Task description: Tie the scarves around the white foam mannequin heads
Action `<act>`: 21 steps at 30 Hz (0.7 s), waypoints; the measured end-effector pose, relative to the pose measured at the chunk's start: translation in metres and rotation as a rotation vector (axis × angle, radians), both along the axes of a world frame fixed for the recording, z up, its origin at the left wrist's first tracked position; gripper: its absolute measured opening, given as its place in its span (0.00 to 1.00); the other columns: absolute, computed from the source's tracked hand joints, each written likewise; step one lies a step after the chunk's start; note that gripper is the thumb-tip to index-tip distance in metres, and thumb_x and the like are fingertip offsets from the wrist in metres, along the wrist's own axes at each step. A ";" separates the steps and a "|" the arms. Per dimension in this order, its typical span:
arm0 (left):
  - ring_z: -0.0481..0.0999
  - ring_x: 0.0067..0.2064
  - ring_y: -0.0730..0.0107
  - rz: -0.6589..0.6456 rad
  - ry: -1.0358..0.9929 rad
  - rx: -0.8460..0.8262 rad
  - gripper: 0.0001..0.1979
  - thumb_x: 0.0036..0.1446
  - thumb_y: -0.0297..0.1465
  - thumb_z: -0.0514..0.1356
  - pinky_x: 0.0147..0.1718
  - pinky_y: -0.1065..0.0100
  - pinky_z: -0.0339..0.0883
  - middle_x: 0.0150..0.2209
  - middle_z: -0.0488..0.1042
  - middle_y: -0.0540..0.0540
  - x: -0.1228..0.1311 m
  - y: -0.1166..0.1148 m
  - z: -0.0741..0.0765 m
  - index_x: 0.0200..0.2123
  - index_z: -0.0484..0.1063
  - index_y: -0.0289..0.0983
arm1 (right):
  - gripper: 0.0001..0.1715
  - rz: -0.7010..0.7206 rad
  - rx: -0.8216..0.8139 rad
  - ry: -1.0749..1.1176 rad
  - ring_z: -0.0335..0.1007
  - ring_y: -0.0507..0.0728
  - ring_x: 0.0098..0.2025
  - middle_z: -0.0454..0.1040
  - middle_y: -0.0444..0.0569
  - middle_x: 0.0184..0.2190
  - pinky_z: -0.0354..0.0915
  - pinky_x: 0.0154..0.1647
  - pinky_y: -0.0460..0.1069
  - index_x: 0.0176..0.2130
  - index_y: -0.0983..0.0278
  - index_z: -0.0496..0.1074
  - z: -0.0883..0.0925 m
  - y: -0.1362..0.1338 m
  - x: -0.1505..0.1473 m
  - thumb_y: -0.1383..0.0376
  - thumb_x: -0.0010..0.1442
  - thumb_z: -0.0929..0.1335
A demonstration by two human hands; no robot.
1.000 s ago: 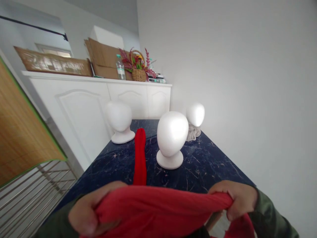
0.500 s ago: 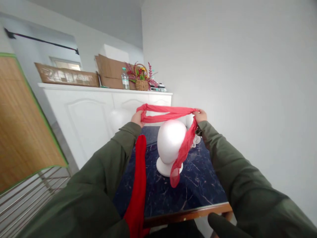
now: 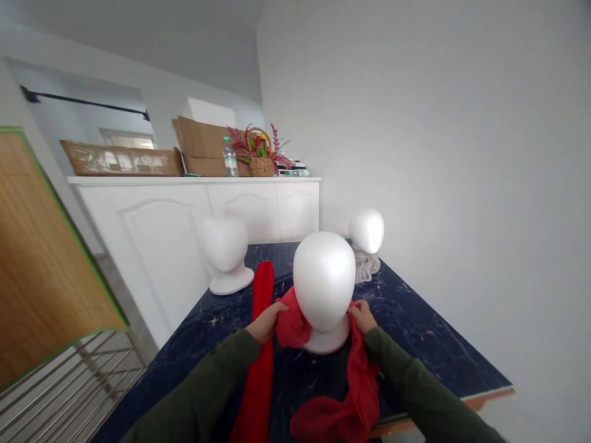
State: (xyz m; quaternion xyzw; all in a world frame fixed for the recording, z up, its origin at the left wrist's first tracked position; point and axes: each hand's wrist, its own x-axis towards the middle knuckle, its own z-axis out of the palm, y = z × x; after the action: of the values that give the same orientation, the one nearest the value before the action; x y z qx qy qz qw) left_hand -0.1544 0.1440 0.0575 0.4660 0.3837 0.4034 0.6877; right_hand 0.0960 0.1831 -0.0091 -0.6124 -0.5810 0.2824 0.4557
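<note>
A white foam mannequin head (image 3: 324, 280) stands in the middle of the dark marble table (image 3: 410, 326). A thin red scarf (image 3: 344, 394) is looped round its neck and hangs down toward the table's near edge. My left hand (image 3: 266, 321) is closed on the scarf at the left of the neck. My right hand (image 3: 362, 316) is closed on it at the right of the neck. A second, folded red cloth (image 3: 258, 344) lies lengthwise on the table just left of my left hand.
Two more white foam heads stand further back, one at the left (image 3: 225, 252), one at the right (image 3: 366, 232) on a pale cloth. A white cabinet (image 3: 184, 215) behind holds cardboard boxes, a water bottle and a flower basket. A metal rack (image 3: 60, 387) and wooden panel stand at left.
My hands stretched the red scarf, raised it above the foam head, then brought it down over the head to the neck, where both hands now hold it.
</note>
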 end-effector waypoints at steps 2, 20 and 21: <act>0.73 0.34 0.60 -0.148 0.167 0.047 0.11 0.41 0.29 0.53 0.41 0.61 0.65 0.26 0.75 0.43 0.005 -0.010 -0.011 0.26 0.73 0.33 | 0.08 -0.013 0.023 -0.015 0.57 0.52 0.25 0.60 0.40 0.19 0.56 0.28 0.46 0.24 0.61 0.56 -0.004 -0.011 -0.003 0.60 0.47 0.62; 0.70 0.32 0.67 -0.173 0.240 0.313 0.19 0.36 0.20 0.49 0.34 0.68 0.64 0.30 0.73 0.48 0.021 -0.024 -0.046 0.35 0.71 0.32 | 0.14 0.642 0.079 0.197 0.67 0.57 0.40 0.74 0.47 0.35 0.60 0.47 0.53 0.35 0.64 0.71 -0.003 -0.056 -0.024 0.67 0.50 0.60; 0.70 0.29 0.68 -0.187 0.179 0.207 0.19 0.34 0.20 0.49 0.29 0.69 0.63 0.28 0.73 0.48 0.019 -0.024 -0.047 0.33 0.70 0.31 | 0.18 0.638 0.105 0.187 0.66 0.57 0.43 0.73 0.47 0.38 0.58 0.50 0.53 0.38 0.64 0.71 -0.002 -0.058 -0.023 0.69 0.49 0.59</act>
State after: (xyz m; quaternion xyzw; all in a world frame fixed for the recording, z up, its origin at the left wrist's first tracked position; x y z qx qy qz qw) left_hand -0.1350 0.1202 0.0102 0.6021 0.3545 0.3319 0.6338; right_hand 0.0727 0.1249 -0.0112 -0.3469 -0.7128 0.4355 0.4265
